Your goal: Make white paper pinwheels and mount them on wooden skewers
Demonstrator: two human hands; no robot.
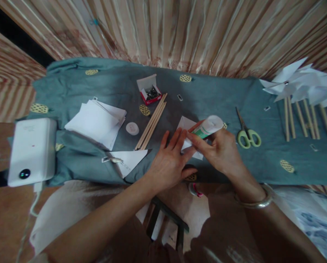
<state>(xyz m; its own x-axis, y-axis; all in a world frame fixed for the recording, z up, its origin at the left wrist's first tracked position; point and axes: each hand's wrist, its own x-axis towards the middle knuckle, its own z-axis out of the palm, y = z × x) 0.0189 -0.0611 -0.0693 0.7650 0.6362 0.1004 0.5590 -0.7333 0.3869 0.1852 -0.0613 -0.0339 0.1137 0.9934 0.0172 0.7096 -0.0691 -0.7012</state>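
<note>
White-and-green, a cylindrical tube (204,127) slants in the grip of my right hand (222,149), thumb and fingers closed around it, its lower end over a white paper piece (185,122). My left hand (170,160) lies palm down, fingers loosely spread, fingertips at the paper's left side. The paper rests on a grey-green cloth with yellow prints (215,96), between slim pale wooden sticks (152,124) and 1 pair of green-handled metal scissors (243,137).
</note>
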